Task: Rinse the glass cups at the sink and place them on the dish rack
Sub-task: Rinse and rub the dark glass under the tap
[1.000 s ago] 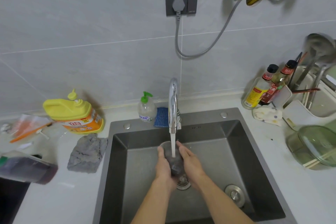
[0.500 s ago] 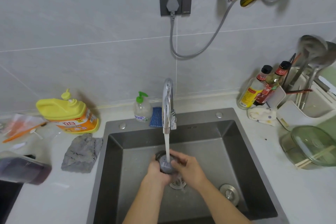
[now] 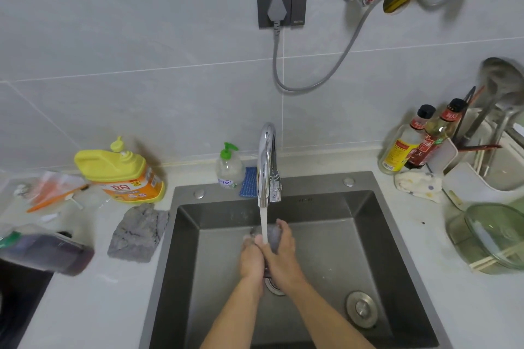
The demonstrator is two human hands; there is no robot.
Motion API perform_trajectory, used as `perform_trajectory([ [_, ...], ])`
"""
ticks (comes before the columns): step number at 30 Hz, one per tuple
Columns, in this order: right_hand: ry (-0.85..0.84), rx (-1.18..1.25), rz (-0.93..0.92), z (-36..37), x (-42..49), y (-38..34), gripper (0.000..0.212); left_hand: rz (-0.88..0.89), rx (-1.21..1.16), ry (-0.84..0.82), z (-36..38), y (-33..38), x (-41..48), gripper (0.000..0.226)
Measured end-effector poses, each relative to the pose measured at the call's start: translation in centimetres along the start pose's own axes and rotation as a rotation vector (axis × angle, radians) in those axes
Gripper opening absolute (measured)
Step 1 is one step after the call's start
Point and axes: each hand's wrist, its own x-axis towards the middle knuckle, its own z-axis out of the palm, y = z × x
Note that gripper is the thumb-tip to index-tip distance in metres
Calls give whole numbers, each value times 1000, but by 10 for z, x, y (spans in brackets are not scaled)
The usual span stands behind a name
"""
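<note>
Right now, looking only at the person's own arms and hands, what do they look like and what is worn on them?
The left hand and right hand are bare: no gloves, rings or watch visible. The left forearm and right forearm are bare too, no sleeves in view.

Left hand [image 3: 251,260] and right hand [image 3: 281,253] close together, forearms outstretched, both curled round a glass cup [image 3: 274,236]

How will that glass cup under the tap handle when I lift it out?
Probably slippery: the glass cup is wet under the running water, left hand and right hand both gripping it. Likely fragile: glass over a hard metal sink.
</note>
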Motion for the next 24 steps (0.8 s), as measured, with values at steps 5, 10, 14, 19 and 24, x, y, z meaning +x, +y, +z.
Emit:
perform_trajectory([
  [5, 28, 225, 47, -5, 15, 1, 62, -8, -27, -64, -1, -4, -9, 70],
  [10, 40, 307, 302, 0, 18, -4, 58, 85, 3, -89, 0, 2, -15, 64],
  [14, 72, -18, 268, 10, 7, -3, 59, 116, 120, 36, -4, -3, 0, 59],
  [19, 90, 27, 163, 12, 6, 8, 43, -44, -28, -30, -11, -2, -4, 68],
  [24, 172, 655, 246, -1, 11, 7, 27, -284, -357, -239, -13, 8, -11, 73],
])
